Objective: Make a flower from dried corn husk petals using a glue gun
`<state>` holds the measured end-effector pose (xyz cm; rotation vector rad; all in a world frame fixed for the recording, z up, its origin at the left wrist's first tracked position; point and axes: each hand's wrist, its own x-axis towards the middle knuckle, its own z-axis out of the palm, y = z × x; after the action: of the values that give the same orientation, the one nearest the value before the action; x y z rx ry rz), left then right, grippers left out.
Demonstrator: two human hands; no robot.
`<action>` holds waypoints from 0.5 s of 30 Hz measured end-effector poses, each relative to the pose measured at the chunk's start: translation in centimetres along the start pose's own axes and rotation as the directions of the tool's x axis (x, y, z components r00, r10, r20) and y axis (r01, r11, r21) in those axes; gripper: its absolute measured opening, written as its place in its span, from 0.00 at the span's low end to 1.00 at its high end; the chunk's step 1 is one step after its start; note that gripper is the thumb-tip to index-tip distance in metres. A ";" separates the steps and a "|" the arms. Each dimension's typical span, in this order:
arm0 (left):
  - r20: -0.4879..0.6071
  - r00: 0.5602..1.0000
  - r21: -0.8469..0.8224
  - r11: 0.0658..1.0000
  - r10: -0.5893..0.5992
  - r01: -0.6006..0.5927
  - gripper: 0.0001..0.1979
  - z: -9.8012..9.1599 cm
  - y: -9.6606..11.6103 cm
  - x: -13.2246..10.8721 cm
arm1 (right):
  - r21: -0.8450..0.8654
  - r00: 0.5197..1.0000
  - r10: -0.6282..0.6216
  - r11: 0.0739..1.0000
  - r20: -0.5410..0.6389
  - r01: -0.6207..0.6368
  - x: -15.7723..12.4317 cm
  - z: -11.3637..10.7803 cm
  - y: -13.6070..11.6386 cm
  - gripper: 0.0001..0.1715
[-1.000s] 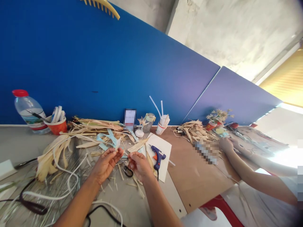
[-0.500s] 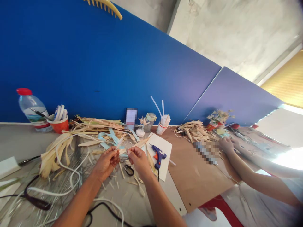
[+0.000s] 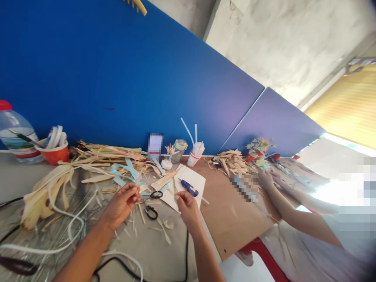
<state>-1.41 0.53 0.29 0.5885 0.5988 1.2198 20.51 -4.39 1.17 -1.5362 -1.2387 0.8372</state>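
My left hand is closed in a pinch, with a small pale, thin piece rising from its fingertips. To the right, my right hand pinches the lower end of a narrow corn husk strip at the edge of a white board. A blue glue gun lies on that board, its handle partly hidden by my right hand. Between my hands lie black-handled scissors, among husk scraps. A wider husk piece overlaps the board.
Husk bundles and light-blue strips lie behind my hands. At left stand a bottle and a red cup; white and black cords cross the table. A co-worker's arms are at right, beside another husk pile.
My hands have moved apart: the right one went right and down to the strip by the board. The scissors between them show more fully. The whole view has shifted slightly.
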 end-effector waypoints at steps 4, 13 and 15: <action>0.031 0.999 0.049 0.999 -0.021 0.020 0.08 0.0 -0.4 0.2 | -0.394 0.970 0.025 0.911 -0.242 -0.122 0.7 -4.3 2.7 0.12; 0.040 0.999 0.077 0.997 -0.021 0.018 0.09 0.4 -0.1 -0.1 | -0.650 0.923 0.292 0.656 -0.251 -0.384 3.6 -3.5 2.9 0.25; 0.044 0.999 0.075 0.997 -0.025 0.022 0.09 0.3 -0.1 -0.1 | -0.604 0.917 0.294 0.690 -0.268 -0.398 4.0 -3.3 3.0 0.21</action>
<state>-1.15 0.39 0.43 0.6682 0.6143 1.1633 25.43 -1.47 -0.45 -2.4202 -1.2015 0.5111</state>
